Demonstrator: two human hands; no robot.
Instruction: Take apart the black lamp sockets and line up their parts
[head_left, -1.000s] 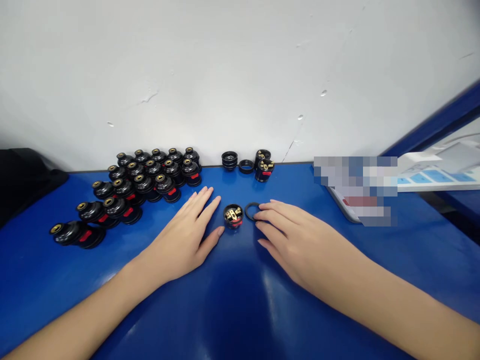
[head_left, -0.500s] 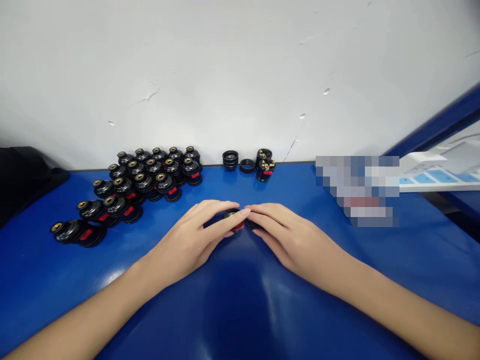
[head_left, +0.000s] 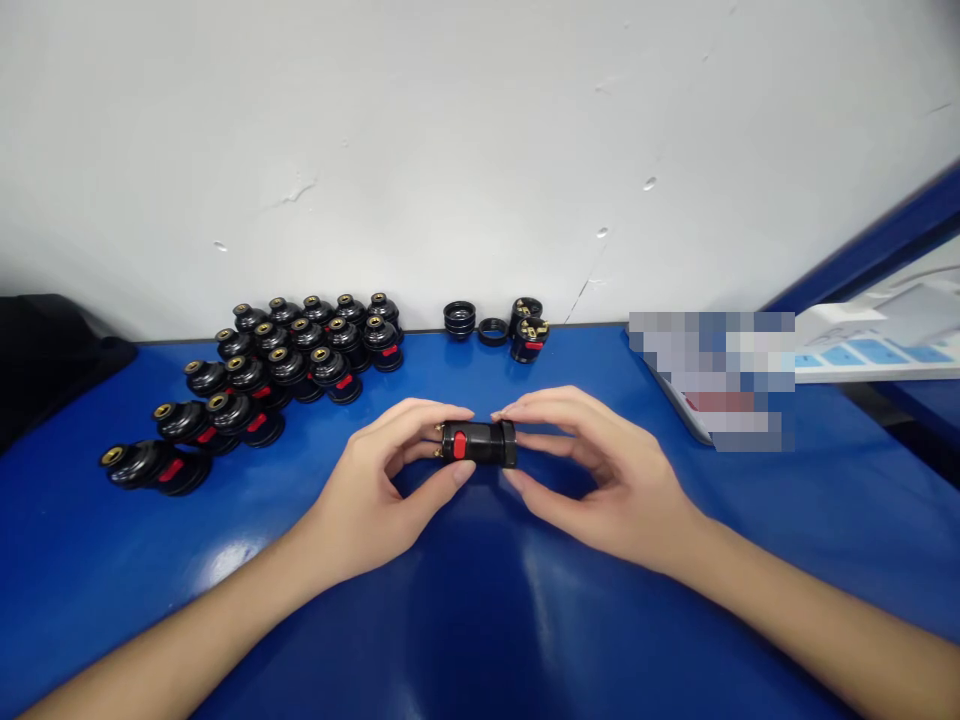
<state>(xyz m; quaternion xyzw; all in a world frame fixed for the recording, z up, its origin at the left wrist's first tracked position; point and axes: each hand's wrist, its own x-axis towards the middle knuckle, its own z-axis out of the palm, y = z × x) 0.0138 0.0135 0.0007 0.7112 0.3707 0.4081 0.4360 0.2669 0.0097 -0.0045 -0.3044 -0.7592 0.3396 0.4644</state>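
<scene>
A black lamp socket body (head_left: 481, 444) with a red switch lies sideways between my hands, just above or on the blue table. Brass terminals stick out of its left end. My left hand (head_left: 367, 490) pinches this body, thumb in front and fingers behind. A black ring (head_left: 509, 445) sits at the body's right end, gripped by the thumb and fingertips of my right hand (head_left: 619, 470). How far the ring is screwed or pushed on, I cannot tell.
Several assembled black lamp sockets (head_left: 289, 370) stand in rows at the left. By the wall are a black threaded shell (head_left: 460, 321), a loose black ring (head_left: 493, 332) and two socket bodies (head_left: 529, 340). A pixelated flat object (head_left: 712, 385) lies at the right.
The socket body has turned from end-up to sideways, so its red switch and the ring now show. My hands have opened out around it; my left thumb has moved down to the front.
</scene>
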